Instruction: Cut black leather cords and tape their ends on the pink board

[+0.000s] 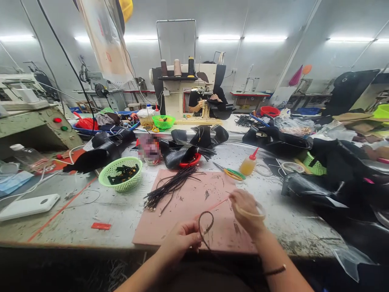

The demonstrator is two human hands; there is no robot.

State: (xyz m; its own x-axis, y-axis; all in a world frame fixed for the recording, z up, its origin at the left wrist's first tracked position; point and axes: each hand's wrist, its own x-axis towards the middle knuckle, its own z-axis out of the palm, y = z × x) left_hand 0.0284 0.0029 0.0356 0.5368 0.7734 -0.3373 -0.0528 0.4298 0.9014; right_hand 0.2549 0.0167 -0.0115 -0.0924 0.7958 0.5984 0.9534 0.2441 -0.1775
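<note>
My left hand [186, 235], low over the front of the pink mat [182, 215], is closed on a dark cord [199, 225] bent into a loop. The cord trails down to the right, and an end shows by my right forearm. To the right, my right hand [246, 211] pinches a thin red strip [219, 203] that slants down toward the left hand. A pale translucent band circles the back of the right hand. A bundle of black cords [172, 187] lies on the mat's far left part. Fingertips of both hands are partly hidden.
Behind the mat are scissors [233, 174] and a glue bottle [249, 163]. Left stands a green basket [120, 182] of small black pieces, near a red tag [101, 226] and white power bank [30, 207]. Black leather pieces [316, 194] crowd the right. Across, a person works at a sewing machine [182, 93].
</note>
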